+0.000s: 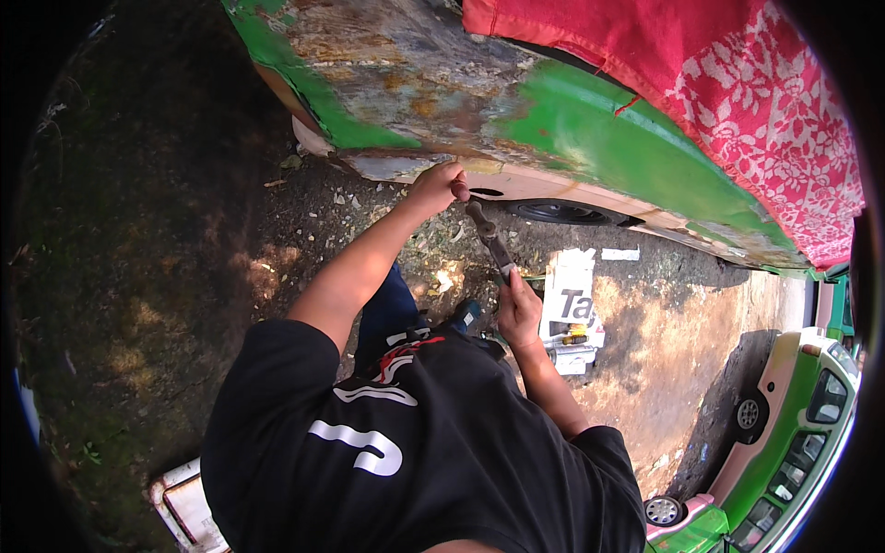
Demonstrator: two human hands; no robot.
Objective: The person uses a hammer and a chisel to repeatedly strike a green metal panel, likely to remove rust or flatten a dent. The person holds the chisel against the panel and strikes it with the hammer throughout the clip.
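Observation:
My right hand (520,311) is closed around the handle of a hammer (490,236), whose head points up toward the car body. Close to that head, my left hand (437,190) is closed at the lower edge of the car's side panel (433,97). A small rounded reddish-brown end shows at its fingers; I cannot tell whether it is a tool or a fingertip. The panel has green paint, bare rusty metal and grey patches, with a pale pink strip along its bottom.
A red cloth with white flowers (737,120) covers the car's upper part. Below the panel shows a black tire (564,212). Printed sheets (570,276) with small tools lie on the ground beside my right hand. A green and pink vehicle (784,442) stands at right, a white metal box (184,502) lower left.

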